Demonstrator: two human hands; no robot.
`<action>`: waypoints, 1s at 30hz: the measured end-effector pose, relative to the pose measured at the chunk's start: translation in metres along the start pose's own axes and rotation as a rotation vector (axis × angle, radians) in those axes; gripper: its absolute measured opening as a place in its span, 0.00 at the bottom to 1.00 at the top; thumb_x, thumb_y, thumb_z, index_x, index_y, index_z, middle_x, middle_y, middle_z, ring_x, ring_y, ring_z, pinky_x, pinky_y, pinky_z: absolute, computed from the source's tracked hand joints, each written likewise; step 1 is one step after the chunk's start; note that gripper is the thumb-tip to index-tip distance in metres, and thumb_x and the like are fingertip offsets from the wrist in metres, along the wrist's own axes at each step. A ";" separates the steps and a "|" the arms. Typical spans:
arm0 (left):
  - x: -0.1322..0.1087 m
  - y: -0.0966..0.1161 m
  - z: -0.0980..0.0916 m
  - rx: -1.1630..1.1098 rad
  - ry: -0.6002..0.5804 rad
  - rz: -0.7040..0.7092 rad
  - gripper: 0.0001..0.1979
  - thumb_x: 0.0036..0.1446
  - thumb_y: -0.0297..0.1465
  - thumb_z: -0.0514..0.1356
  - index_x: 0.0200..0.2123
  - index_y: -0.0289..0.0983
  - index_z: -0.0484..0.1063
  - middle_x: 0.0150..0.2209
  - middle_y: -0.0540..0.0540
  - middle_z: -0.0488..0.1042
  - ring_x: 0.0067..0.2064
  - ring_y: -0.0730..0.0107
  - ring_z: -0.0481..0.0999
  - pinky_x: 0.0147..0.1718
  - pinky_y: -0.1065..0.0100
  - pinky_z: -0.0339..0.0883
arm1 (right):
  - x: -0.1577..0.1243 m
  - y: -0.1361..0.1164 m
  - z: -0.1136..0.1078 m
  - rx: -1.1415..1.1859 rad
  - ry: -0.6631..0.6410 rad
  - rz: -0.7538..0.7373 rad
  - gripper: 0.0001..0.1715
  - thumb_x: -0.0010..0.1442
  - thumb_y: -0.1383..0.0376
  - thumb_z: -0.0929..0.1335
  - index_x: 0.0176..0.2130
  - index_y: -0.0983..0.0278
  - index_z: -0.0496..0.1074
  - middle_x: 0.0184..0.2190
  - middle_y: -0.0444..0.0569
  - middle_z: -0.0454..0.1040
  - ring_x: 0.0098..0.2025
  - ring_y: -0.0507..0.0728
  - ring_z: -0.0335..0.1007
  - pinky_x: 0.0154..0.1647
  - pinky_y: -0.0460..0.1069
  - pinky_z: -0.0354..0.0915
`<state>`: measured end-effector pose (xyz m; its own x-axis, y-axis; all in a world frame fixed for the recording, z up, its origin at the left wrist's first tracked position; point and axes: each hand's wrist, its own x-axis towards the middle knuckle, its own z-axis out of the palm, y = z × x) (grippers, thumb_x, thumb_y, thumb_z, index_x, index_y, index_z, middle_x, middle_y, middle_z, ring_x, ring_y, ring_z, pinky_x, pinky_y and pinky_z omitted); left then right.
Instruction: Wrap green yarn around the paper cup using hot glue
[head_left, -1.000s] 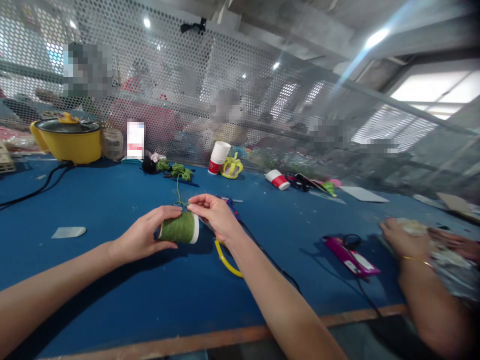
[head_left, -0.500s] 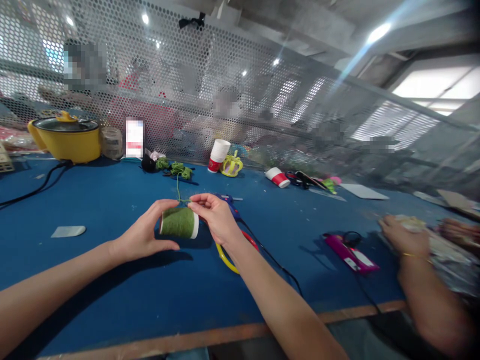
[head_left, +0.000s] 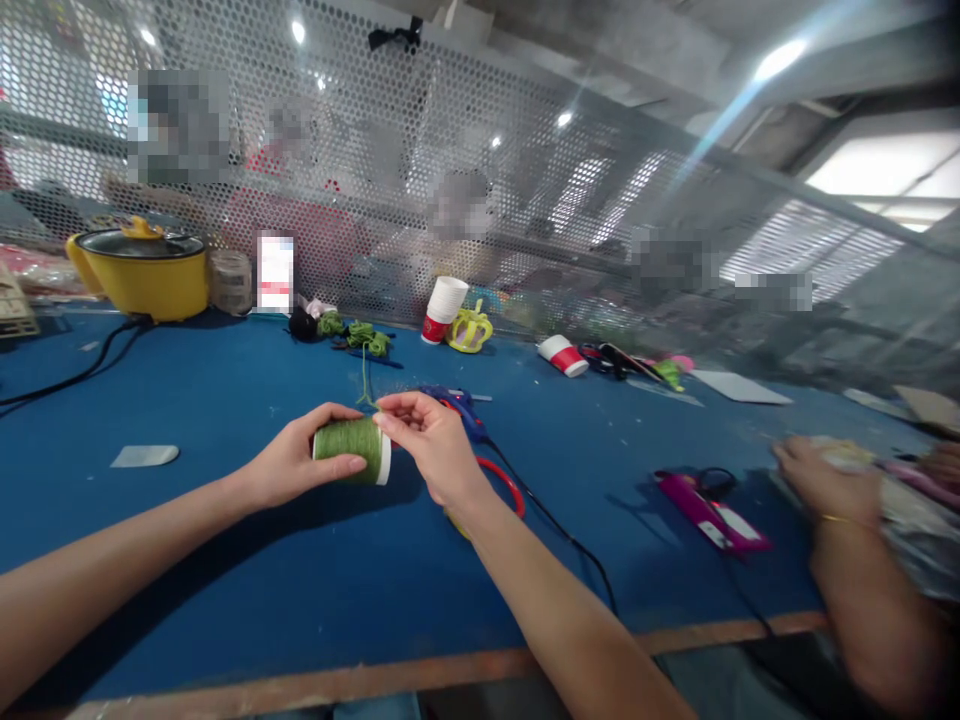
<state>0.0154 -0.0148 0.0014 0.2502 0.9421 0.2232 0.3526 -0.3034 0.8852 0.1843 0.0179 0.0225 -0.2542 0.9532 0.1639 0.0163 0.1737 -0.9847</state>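
Observation:
A paper cup wrapped in green yarn point(head_left: 343, 440) lies on its side in the air above the blue table, its white rim facing right. My left hand point(head_left: 306, 455) is closed round it, thumb across the front and fingers behind the top. My right hand point(head_left: 427, 440) pinches the green yarn strand point(head_left: 365, 378) at the upper edge by the rim. From there the strand runs back to a loose bundle of green yarn point(head_left: 369, 340). Behind my right hand lies a blue glue gun point(head_left: 461, 408), partly hidden, with a black cable.
Tape rolls, one with a red ring point(head_left: 510, 483), lie under my right forearm. Stacked paper cups point(head_left: 444, 305), a yellow crown-shaped piece point(head_left: 470, 328) and a yellow pot point(head_left: 154, 285) stand along the mesh. At right are a purple device point(head_left: 709, 512) and another person's hand point(head_left: 829, 480).
My left thumb has come up from below the cup onto its yarn-covered front, closing the grip. My right hand still pinches the strand near the rim. The view has shifted slightly.

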 end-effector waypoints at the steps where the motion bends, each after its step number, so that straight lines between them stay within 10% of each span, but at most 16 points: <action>1: -0.001 0.000 0.000 0.002 0.001 0.008 0.23 0.46 0.40 0.61 0.44 0.35 0.63 0.35 0.48 0.69 0.34 0.67 0.69 0.33 0.67 0.65 | 0.000 0.000 -0.001 0.014 0.000 0.002 0.10 0.44 0.65 0.71 0.31 0.64 0.71 0.25 0.42 0.70 0.28 0.49 0.64 0.32 0.46 0.63; 20: -0.002 -0.004 0.003 0.087 -0.085 0.042 0.21 0.48 0.41 0.59 0.43 0.36 0.63 0.35 0.47 0.69 0.35 0.65 0.69 0.35 0.65 0.65 | 0.004 0.000 -0.003 -0.206 -0.041 -0.111 0.09 0.47 0.65 0.69 0.32 0.64 0.71 0.28 0.45 0.72 0.28 0.49 0.65 0.32 0.47 0.63; 30: -0.006 -0.006 0.009 0.032 -0.025 0.111 0.39 0.45 0.36 0.63 0.55 0.38 0.43 0.42 0.41 0.69 0.39 0.61 0.73 0.36 0.61 0.67 | 0.007 -0.014 0.005 -0.312 -0.201 -0.005 0.11 0.46 0.70 0.69 0.33 0.65 0.67 0.25 0.42 0.71 0.29 0.49 0.67 0.35 0.47 0.63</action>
<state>0.0203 -0.0204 -0.0091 0.3118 0.8986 0.3087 0.3499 -0.4106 0.8420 0.1774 0.0213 0.0367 -0.4398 0.8895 0.1235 0.3006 0.2754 -0.9131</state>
